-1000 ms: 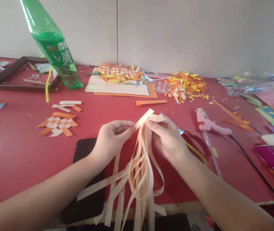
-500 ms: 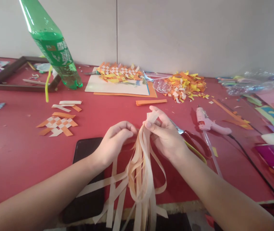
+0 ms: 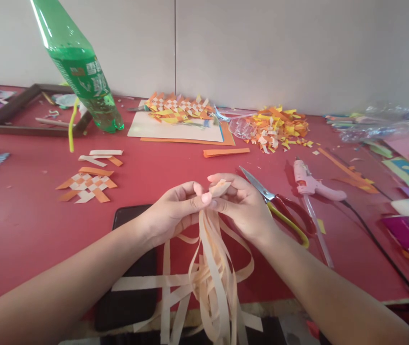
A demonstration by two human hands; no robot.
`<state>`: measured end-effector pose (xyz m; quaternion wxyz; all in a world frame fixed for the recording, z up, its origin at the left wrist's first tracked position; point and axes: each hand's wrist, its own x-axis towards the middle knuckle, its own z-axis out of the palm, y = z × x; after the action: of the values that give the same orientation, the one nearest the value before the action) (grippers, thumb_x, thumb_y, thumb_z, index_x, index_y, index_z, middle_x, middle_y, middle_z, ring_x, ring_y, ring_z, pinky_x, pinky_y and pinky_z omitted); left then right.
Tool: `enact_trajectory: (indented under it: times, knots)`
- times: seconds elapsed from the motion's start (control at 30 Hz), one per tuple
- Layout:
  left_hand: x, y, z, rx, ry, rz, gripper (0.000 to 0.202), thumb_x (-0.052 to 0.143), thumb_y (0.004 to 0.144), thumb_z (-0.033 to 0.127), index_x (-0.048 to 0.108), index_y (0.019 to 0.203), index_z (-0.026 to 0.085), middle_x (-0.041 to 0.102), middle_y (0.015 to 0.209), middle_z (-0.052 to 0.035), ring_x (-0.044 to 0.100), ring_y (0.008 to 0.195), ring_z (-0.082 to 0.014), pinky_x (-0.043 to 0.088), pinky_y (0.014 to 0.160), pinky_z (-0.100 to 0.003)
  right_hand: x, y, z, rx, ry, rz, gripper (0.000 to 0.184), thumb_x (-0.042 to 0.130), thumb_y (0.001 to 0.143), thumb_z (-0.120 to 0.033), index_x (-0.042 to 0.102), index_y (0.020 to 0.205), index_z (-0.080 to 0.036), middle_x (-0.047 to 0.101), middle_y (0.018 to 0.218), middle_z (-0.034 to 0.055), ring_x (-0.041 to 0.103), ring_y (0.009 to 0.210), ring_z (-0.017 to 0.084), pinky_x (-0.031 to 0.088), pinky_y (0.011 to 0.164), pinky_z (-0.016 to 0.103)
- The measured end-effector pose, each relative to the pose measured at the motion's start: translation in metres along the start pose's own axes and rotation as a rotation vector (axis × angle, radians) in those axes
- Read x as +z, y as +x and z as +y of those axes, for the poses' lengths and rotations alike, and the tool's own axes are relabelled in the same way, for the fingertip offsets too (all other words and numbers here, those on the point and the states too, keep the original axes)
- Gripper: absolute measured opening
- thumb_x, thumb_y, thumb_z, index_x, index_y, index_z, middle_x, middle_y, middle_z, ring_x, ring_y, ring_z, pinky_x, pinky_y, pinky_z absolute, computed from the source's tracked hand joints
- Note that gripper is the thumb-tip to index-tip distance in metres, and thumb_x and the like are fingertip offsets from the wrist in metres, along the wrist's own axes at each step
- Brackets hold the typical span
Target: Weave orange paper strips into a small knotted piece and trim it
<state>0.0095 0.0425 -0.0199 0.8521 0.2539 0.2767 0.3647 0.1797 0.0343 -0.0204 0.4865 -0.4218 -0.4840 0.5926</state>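
A bundle of long cream paper strips [image 3: 214,273] hangs from my hands, with loops and loose ends trailing over the table's front edge. My right hand [image 3: 242,203] pinches the bundle near its top, where short folded ends stick up between the fingers. My left hand [image 3: 179,208] meets it there, its thumb pressed on the strips beside the right thumb. Under my left forearm lies a black phone [image 3: 127,306], partly covered by the arm and strips. Just right of my right hand, scissors [image 3: 274,201] with red and yellow handles lie partly open.
A pink glue gun [image 3: 314,182] with a black cord lies to the right. A green bottle [image 3: 89,81] stands back left beside a dark frame [image 3: 25,129]. Woven orange-and-white paper pieces [image 3: 88,184] lie left; a heap of paper scraps [image 3: 276,125] is at the back.
Both hands have come lower and closer together. My left thumb now presses on the top of the strips. The upright ends are bent over, and more of the scissors shows.
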Motion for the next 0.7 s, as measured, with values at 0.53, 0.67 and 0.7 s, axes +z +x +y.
enact_trajectory:
  times: [0.53,0.67,0.7]
  knots:
    - [0.0000,-0.0005,0.0010,0.005,0.078,0.096,0.021,0.080,0.077,0.025,0.060,0.077,0.016,0.072,0.080,-0.0016,0.071,0.078,-0.0132,0.053,0.076,-0.023,-0.0068,0.0033,0.0006,-0.232,-0.158,0.061,0.023,0.074,0.084,-0.023,0.072,0.106,-0.029,0.076,0.091,-0.0008,0.073,0.083,0.015,0.063,0.069,0.029]
    - [-0.0014,-0.0013,-0.0002,0.026,0.082,0.051,0.021,0.080,0.077,0.025,0.061,0.077,0.016,0.072,0.082,-0.0018,0.072,0.083,-0.0135,0.053,0.079,-0.022,-0.0044,0.0023,0.0005,-0.250,-0.184,0.070,0.018,0.075,0.082,-0.023,0.074,0.100,-0.026,0.076,0.087,-0.0002,0.072,0.076,0.015,0.063,0.066,0.029]
    - [-0.0017,-0.0012,-0.0005,0.033,0.087,0.048,0.020,0.079,0.077,0.024,0.061,0.077,0.016,0.072,0.082,-0.0018,0.072,0.082,-0.0130,0.054,0.078,-0.021,-0.0034,0.0018,0.0005,-0.260,-0.193,0.070,0.018,0.075,0.083,-0.023,0.074,0.100,-0.026,0.076,0.087,-0.0001,0.072,0.075,0.015,0.063,0.066,0.029]
